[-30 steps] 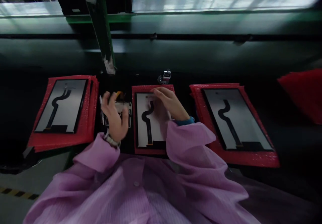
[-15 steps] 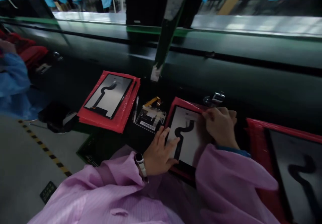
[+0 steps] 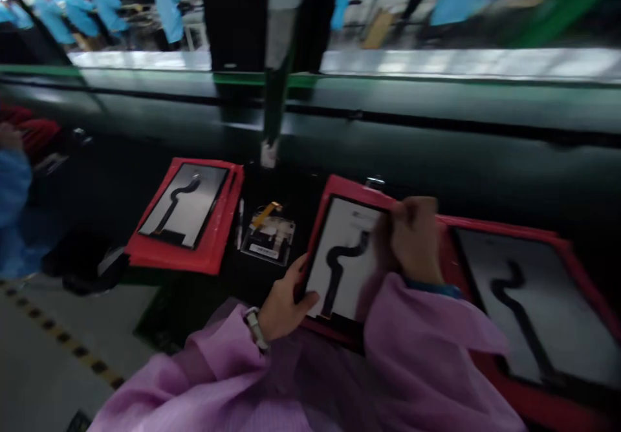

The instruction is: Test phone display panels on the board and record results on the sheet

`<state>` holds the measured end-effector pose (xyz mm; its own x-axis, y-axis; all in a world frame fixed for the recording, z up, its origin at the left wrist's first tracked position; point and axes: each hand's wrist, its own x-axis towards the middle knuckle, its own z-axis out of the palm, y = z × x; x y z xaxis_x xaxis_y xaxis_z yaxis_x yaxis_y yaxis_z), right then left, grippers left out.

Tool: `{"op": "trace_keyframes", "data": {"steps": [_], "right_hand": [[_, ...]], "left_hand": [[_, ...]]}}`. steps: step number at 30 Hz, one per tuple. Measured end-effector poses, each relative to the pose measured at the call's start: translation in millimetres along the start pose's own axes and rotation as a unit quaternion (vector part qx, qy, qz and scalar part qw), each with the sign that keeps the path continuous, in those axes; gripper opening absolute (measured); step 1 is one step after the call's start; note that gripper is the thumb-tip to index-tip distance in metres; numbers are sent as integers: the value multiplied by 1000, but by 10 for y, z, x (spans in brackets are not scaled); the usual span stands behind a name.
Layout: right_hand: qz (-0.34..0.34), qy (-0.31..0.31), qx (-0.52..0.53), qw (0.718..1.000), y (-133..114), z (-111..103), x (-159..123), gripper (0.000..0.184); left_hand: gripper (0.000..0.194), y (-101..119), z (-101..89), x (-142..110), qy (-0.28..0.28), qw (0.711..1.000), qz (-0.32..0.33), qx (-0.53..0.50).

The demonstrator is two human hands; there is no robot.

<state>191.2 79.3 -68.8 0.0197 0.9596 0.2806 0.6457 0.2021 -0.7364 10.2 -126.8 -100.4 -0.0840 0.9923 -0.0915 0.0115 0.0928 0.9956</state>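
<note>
The left hand [image 3: 283, 304] grips a flat rectangular panel with a pale grey face, black border and S-shaped black ribbon cable [image 3: 342, 260] by its near left edge, the thumb lying over the face. The right hand [image 3: 418, 238] is closed, fingers curled at the panel's far right corner (blur hides whether they pinch the panel or the red sheet under it). The panel lies on a glossy red plastic sheet [image 3: 347, 188], in the middle of the near side, right in front of the person.

To its left, on the black table [image 3: 121, 154], are a small clear-and-black flat part with an orange flex strip [image 3: 268, 237] and a slim white pen-like stick [image 3: 240, 224]. Farther left, a similar panel [image 3: 184, 204] rests on stacked red sheets [image 3: 210, 241]; at the right, another similar panel [image 3: 533, 302] lies on red plastic [image 3: 557, 238]. At the far left is another person's blue sleeve [image 3: 13, 205] (only partly in view).
</note>
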Motion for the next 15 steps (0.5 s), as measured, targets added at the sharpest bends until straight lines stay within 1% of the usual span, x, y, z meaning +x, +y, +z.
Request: {"op": "trace_keyframes", "data": {"steps": [2, 4, 6, 8, 10, 11, 13, 14, 15], "right_hand": [[-5, -23, 10, 1000, 3, 53, 51, 14], [-20, -27, 17, 999, -31, 66, 117, 11], [-31, -3, 15, 999, -103, 21, 148, 14], [-43, 10, 10, 999, -197, -69, 60, 20], [-57, 7, 6, 998, -284, -157, -196, 28], [-64, -1, 4, 998, -319, -185, -377, 31], [-79, -34, -2, 996, -365, -193, -787, 30], [-92, -68, -6, 993, -380, -174, -986, 34], [-114, -143, -21, 983, -392, -142, -1164, 52]], "left_hand": [[74, 42, -32, 40, -2, 999, 2, 54], [73, 44, -78, 93, 19, 994, 7, 111], [76, 7, -130, 164, 43, 986, 10, 160], [80, -45, -174, 239, 53, 980, 18, 190], [83, -84, -207, 305, 57, 979, 22, 196], [85, -93, -221, 331, 55, 980, 20, 189], [91, -88, -249, 373, 41, 986, 8, 162], [94, -79, -265, 390, 33, 989, 2, 145], [95, -67, -284, 407, 28, 991, -5, 129]]}}
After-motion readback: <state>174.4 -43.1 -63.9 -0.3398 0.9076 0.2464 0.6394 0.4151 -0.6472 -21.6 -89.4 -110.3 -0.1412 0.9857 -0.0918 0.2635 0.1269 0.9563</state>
